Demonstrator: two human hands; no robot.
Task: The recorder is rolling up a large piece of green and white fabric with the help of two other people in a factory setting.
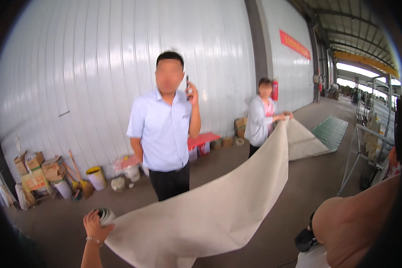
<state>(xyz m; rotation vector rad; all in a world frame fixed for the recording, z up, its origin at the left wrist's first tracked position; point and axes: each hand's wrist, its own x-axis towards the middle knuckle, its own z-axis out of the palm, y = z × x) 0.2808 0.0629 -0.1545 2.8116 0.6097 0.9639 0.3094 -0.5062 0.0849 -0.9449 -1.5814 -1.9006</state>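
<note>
Sheet end (pixel 107 218) in left hand (pixel 96 228), seemingly rolled

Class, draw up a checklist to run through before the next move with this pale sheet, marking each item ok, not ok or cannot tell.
1. Near end gripped: ok; the left hand holds the rolled end.
2. Helper holding on: ok; the co-worker in the light jacket has hands on the pale sheet.
3. Sheet taut: not ok; it sags.
4. Bystander undistracted: not ok; the person in the blue shirt holds a phone.
5. Right hand ready: cannot tell.
</note>
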